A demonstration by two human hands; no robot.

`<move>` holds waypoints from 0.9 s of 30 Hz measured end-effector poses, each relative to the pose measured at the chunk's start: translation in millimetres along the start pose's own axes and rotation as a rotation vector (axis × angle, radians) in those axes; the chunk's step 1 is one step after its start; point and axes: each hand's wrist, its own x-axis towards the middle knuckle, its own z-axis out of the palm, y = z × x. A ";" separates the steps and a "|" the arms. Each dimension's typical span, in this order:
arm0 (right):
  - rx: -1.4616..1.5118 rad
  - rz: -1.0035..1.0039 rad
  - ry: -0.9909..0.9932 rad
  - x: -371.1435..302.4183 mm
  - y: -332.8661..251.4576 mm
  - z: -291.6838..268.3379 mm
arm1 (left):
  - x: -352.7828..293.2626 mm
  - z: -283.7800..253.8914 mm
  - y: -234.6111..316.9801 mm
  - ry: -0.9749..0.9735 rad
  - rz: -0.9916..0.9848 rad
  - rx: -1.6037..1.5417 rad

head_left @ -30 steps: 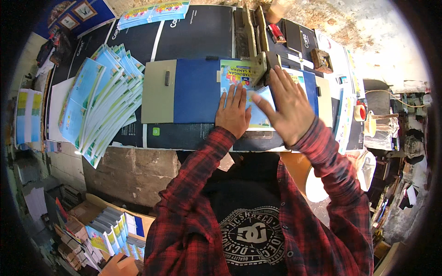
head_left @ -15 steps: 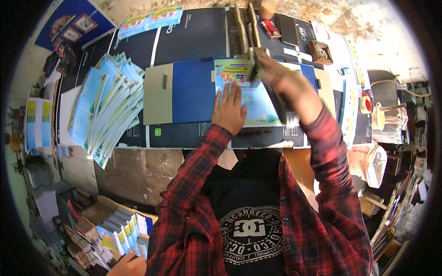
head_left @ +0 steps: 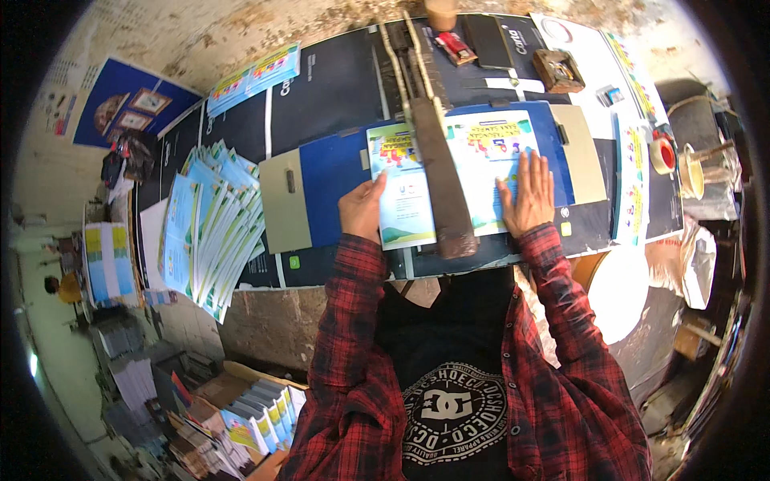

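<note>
A printed sheet or booklet (head_left: 405,204) in light blue, green and yellow lies spread on a blue and grey board. The brown arm of what looks like a long-reach stapler (head_left: 441,180) crosses over its middle, pointing toward me. My left hand (head_left: 362,210) is closed at the left edge of the booklet, its thumb on top and the other fingers largely hidden. On the right half, my right hand (head_left: 529,192) lies flat with its fingers stretched out, touching the paper beside the stapler arm.
Fanned printed sheets (head_left: 212,232) lie left of the board (head_left: 329,192). Another stack (head_left: 257,78) is at the back left. Farther back are a wooden box (head_left: 557,70), a red packet (head_left: 455,48) and a cup (head_left: 441,14). A tape roll (head_left: 662,155) sits at the right edge.
My right hand has left the stapler arm and come down onto the right half of the booklet. My left hand has shifted from lying flat on the page to its left edge. The view has shifted.
</note>
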 end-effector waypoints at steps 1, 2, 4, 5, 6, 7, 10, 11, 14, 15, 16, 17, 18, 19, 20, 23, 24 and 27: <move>0.012 -0.019 0.013 1.2 -5.3 -1.5 | 5.0 -3.4 -1.1 0.015 -0.022 0.036; 0.050 -0.030 -0.028 0.7 -12.6 -2.4 | 9.6 -10.6 -0.4 0.027 -0.049 -0.018; 0.165 -0.050 -0.059 2.7 -33.3 0.7 | 19.2 -34.2 1.3 0.006 -0.089 -0.104; 0.175 -0.066 -0.068 5.9 -40.8 -2.7 | 29.1 -45.4 0.0 -0.046 -0.108 -0.138; 0.193 -0.087 -0.077 8.5 -51.5 0.5 | 34.3 -64.5 2.7 -0.100 -0.137 -0.156; 0.223 -0.110 -0.071 9.4 -64.1 5.8 | 33.3 -82.5 9.7 -0.056 -0.166 -0.102; 0.206 -0.145 -0.091 10.3 -92.1 13.3 | 25.9 -101.3 27.5 0.036 -0.182 -0.028; 0.180 -0.154 -0.107 11.1 -96.7 14.5 | 29.4 -106.4 26.4 0.027 -0.174 -0.026; 0.155 -0.159 -0.129 12.0 -100.6 15.9 | 34.1 -112.0 23.2 0.016 -0.183 -0.017; 0.153 -0.155 -0.132 12.2 -99.3 15.6 | 35.4 -111.5 20.7 0.012 -0.193 -0.014; 0.168 -0.148 -0.117 12.6 -97.3 15.4 | 36.7 -110.7 18.0 0.005 -0.204 -0.035; 0.185 -0.142 -0.101 13.0 -94.5 15.4 | 37.9 -109.8 15.4 -0.001 -0.214 -0.056; 0.197 -0.134 -0.086 13.3 -90.7 14.8 | 38.4 -105.7 13.8 -0.011 -0.226 -0.079; 0.194 -0.132 -0.091 13.8 -87.1 14.2 | 38.4 -103.0 13.6 -0.020 -0.230 -0.076; 0.192 -0.132 -0.096 14.5 -83.8 13.5 | 38.0 -101.1 14.0 -0.027 -0.233 -0.074; 0.191 -0.137 -0.089 15.7 -81.9 13.1 | 33.1 -93.9 20.0 0.002 -0.252 -0.044; 0.185 -0.140 -0.092 16.4 -81.3 12.6 | 32.9 -93.5 20.7 0.021 -0.258 -0.033; 0.147 -0.140 -0.106 16.7 -81.4 9.6 | 38.3 -94.5 18.7 0.019 -0.259 -0.057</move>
